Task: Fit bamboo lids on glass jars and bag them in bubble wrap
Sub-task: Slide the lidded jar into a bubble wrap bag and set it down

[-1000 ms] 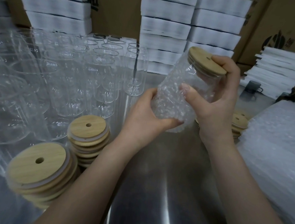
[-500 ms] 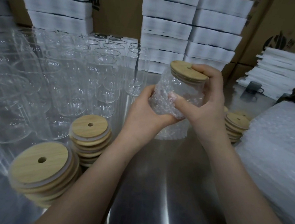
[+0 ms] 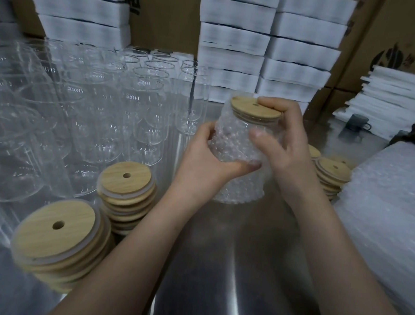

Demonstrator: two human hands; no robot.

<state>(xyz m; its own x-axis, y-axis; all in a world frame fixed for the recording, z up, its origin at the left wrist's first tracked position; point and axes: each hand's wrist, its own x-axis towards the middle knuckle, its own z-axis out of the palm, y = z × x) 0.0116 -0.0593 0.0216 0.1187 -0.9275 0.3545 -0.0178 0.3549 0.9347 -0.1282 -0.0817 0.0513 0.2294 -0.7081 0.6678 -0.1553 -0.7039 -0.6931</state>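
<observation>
A glass jar stands upright inside a bubble wrap bag (image 3: 234, 182) on the steel table (image 3: 229, 272). A bamboo lid (image 3: 249, 108) with a small hole closes the jar. My left hand (image 3: 209, 155) grips the bag's left side at mid height. My right hand (image 3: 285, 149) curls round the jar's right side, its fingers on the lid's far edge and its thumb on the wrap. Many empty glass jars (image 3: 110, 113) fill the left. Stacks of bamboo lids (image 3: 126, 195) sit at front left, with a nearer lid stack (image 3: 58, 242) beside them.
Another lid stack (image 3: 330, 173) lies behind my right wrist. A pile of bubble wrap bags (image 3: 392, 213) covers the right side. White foam packs (image 3: 266, 42) and cardboard boxes (image 3: 400, 36) line the back. A grey mug (image 3: 359, 121) stands at the far right.
The bagged jar has come down from a tilted, lifted pose to stand upright on the table. Both hands moved down with it and kept their hold.
</observation>
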